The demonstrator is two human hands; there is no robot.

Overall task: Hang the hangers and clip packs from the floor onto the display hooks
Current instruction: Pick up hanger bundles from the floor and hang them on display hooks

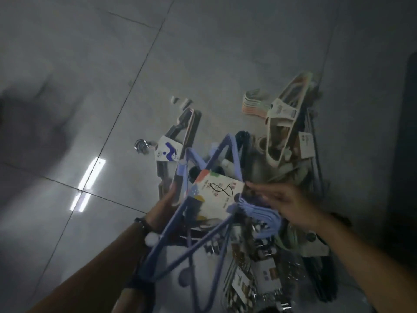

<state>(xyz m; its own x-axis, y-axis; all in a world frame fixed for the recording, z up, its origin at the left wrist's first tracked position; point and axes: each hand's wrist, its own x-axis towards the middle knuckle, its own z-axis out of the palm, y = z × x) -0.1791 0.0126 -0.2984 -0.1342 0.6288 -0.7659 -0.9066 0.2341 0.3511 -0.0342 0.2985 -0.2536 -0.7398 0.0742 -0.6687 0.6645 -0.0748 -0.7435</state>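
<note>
Dim, blurred — ceiling-light glare on floor [203,53]

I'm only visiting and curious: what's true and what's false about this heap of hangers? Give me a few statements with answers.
1. The purple hangers carry a card label with a dark scribble on it. True.
2. The right hand is clenched in a fist. False: its fingers are stretched out towards the purple hangers' hooks.
3. A pack of cream hangers lies on the tiled floor. True.
4. The grey hangers with the blue-and-white label hang on a display hook. False: they lie on the floor, metal hooks pointing left.
</note>
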